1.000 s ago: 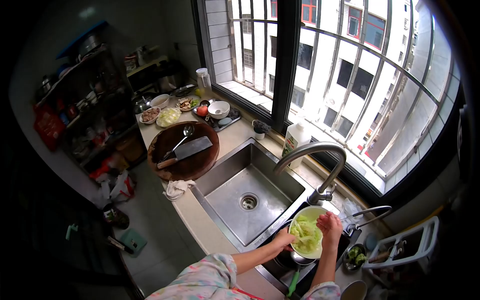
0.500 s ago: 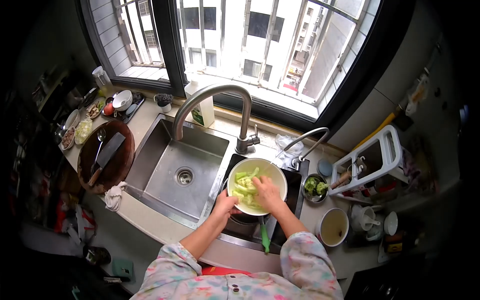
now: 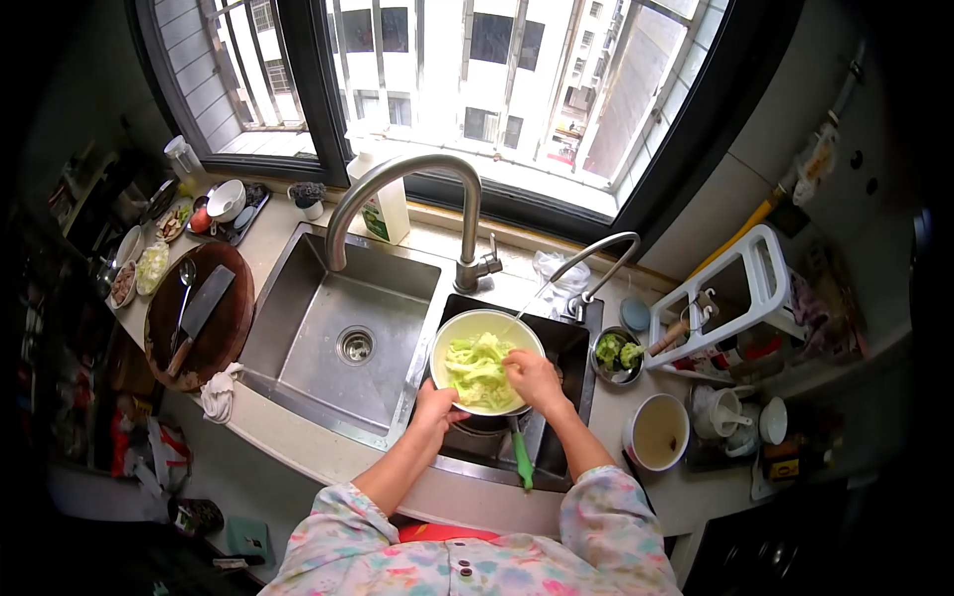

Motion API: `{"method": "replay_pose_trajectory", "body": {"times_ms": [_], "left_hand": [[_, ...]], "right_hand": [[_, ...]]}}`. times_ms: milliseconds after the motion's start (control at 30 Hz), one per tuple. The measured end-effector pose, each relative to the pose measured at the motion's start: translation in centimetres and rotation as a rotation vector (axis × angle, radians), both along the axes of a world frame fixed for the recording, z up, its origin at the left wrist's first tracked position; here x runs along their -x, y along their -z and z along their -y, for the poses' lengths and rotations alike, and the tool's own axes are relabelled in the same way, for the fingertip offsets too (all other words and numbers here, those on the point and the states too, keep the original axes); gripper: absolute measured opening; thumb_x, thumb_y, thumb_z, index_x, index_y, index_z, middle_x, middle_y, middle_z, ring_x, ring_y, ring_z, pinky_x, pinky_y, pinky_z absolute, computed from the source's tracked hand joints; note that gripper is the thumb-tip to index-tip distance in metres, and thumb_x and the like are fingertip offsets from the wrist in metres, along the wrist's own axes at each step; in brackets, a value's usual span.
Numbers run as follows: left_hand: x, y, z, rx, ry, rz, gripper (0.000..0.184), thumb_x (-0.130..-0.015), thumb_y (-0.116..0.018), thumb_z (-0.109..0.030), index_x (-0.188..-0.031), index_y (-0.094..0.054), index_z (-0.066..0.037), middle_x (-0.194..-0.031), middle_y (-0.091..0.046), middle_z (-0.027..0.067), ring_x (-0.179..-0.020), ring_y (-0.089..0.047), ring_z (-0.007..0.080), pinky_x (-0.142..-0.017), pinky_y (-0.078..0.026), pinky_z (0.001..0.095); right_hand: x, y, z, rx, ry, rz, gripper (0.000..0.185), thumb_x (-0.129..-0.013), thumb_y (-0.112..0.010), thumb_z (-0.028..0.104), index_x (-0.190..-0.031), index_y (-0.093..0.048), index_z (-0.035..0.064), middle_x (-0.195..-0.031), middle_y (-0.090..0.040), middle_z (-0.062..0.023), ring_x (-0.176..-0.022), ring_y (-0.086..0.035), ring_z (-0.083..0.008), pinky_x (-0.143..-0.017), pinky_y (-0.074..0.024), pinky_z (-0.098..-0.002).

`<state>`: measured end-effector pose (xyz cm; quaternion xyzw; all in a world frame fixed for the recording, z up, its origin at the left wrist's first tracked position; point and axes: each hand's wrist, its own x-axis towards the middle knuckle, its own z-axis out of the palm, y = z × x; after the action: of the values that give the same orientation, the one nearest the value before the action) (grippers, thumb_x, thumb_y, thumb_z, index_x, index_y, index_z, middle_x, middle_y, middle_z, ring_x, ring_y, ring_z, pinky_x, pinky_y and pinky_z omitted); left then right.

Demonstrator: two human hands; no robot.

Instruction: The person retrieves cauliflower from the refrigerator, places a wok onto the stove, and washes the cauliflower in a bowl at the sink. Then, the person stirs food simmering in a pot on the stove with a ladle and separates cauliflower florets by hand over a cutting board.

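Note:
My left hand (image 3: 434,407) grips the lower left rim of a white bowl (image 3: 538,334). Inside lie pale green vegetable pieces (image 3: 477,360), heaped mostly at the centre and left. Reaching over the right rim, my right hand (image 3: 534,380) has its fingers bent together against the vegetable pieces; the fingertips are partly hidden. A thin stream runs down toward the bowl from the slim curved tap (image 3: 611,239). Below the bowl, in the right basin, a green handle (image 3: 522,459) sticks out toward me; what it belongs to is mostly covered.
On the left are an empty sink basin (image 3: 318,348) under a large tap (image 3: 470,214), and a round chopping board (image 3: 219,343) bearing a cleaver (image 3: 209,303) and spoon. To the right stand a small bowl of broccoli (image 3: 618,356), a white pot (image 3: 658,433) and a white rack (image 3: 765,273).
My right hand has drawn from the bowl's middle toward its right side, and the vegetable pieces are heaped differently. The whole view has shifted slightly.

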<state>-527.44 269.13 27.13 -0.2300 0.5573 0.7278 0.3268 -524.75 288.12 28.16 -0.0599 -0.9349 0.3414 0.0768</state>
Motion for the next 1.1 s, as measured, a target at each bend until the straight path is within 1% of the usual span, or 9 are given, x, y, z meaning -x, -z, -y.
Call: {"method": "replay_pose_trajectory", "body": {"times_ms": [167,333,433,567,767,900,933,1033,1100], "left_hand": [[0.7,-0.2,0.4,0.021,-0.018,0.022,0.057,-0.068,-0.045,0.008,-0.123,-0.038,-0.008,-0.103,-0.058,0.0122,-0.076,-0.064,0.0248,-0.047,-0.054,0.0293],[1.4,0.8,0.5,-0.075,0.018,0.054,0.055,-0.068,-0.047,0.006,-0.121,-0.04,-0.009,-0.102,-0.058,0.0119,-0.077,-0.063,0.0245,-0.049,-0.054,0.031],[1.7,1.0,0.4,-0.137,0.024,0.058,0.054,-0.068,-0.05,0.006,-0.119,-0.041,-0.008,-0.1,-0.058,0.0127,-0.075,-0.063,0.0257,-0.05,-0.056,0.0331],[1.9,0.0,0.0,-0.197,0.036,0.053,0.055,-0.067,-0.052,0.006,-0.119,-0.04,-0.009,-0.1,-0.058,0.0127,-0.073,-0.063,0.0259,-0.051,-0.056,0.0346],[2.8,0.3,0.2,-0.171,0.075,0.007,0.058,-0.066,-0.051,0.003,-0.122,-0.041,-0.008,-0.103,-0.058,0.0125,-0.078,-0.062,0.0251,-0.052,-0.055,0.0331],[3.8,-0.2,0.5,-0.164,0.123,-0.114,0.064,-0.063,-0.05,0.003,-0.125,-0.038,-0.006,-0.105,-0.057,0.0136,-0.082,-0.063,0.0262,-0.05,-0.057,0.0319],[4.3,-0.1,0.6,-0.142,0.144,-0.119,0.064,-0.062,-0.049,0.002,-0.125,-0.037,-0.004,-0.104,-0.058,0.0144,-0.08,-0.064,0.0265,-0.047,-0.057,0.0306],[5.3,-0.5,0.7,-0.077,0.177,-0.147,0.063,-0.062,-0.049,0.002,-0.124,-0.039,-0.001,-0.099,-0.059,0.0146,-0.076,-0.064,0.0258,-0.046,-0.057,0.03],[6.1,-1.0,0.8,-0.025,0.216,-0.188,0.055,-0.062,-0.048,0.005,-0.116,-0.044,0.0,-0.096,-0.06,0.0157,-0.067,-0.064,0.0261,-0.045,-0.056,0.0321]], "right_hand": [[1.8,0.3,-0.4,0.458,0.261,0.144,0.019,-0.081,-0.05,0.015,-0.085,-0.061,-0.0004,-0.073,-0.062,-0.0101,-0.066,-0.063,-0.0188,-0.054,-0.0501,-0.0294],[5.8,-0.9,-0.3,1.028,0.313,0.167,0.02,-0.089,-0.043,0.021,-0.085,-0.051,0.0029,-0.074,-0.057,-0.0069,-0.056,-0.059,-0.0157,-0.045,-0.0475,-0.0264],[7.7,-0.7,-0.8,1.029,0.344,0.162,0.025,-0.088,-0.048,0.024,-0.085,-0.053,0.0001,-0.071,-0.057,-0.0082,-0.054,-0.058,-0.0159,-0.042,-0.047,-0.0268],[8.2,-1.1,-0.3,0.866,0.277,0.026,0.021,-0.086,-0.053,0.021,-0.086,-0.055,-0.0004,-0.073,-0.058,-0.0085,-0.059,-0.059,-0.0144,-0.047,-0.0474,-0.0282],[4.4,-4.0,-0.2,0.155,0.245,-0.414,0.01,-0.078,-0.06,0.01,-0.076,-0.059,0.0002,-0.081,-0.058,-0.0113,-0.077,-0.057,-0.0282,-0.071,-0.0448,-0.038],[0.7,-4.3,-0.7,-0.236,0.383,-0.48,0.027,-0.074,-0.06,0.006,-0.1,-0.055,0.0026,-0.098,-0.054,-0.0163,-0.087,-0.053,-0.033,-0.078,-0.0427,-0.0389],[0.0,-3.0,-0.9,-0.208,0.438,-0.402,0.041,-0.074,-0.06,0.009,-0.112,-0.049,0.0014,-0.104,-0.052,-0.0175,-0.089,-0.053,-0.0342,-0.079,-0.0431,-0.04],[-0.9,0.0,-0.9,0.525,0.549,-0.041,0.043,-0.077,-0.052,0.02,-0.114,-0.051,-0.0008,-0.096,-0.059,-0.0199,-0.091,-0.058,-0.0294,-0.079,-0.0453,-0.0396],[-1.8,0.8,-0.5,0.77,0.531,0.104,0.041,-0.076,-0.047,0.016,-0.113,-0.052,-0.0014,-0.09,-0.062,-0.0168,-0.076,-0.062,-0.0233,-0.064,-0.0495,-0.0337]]}}
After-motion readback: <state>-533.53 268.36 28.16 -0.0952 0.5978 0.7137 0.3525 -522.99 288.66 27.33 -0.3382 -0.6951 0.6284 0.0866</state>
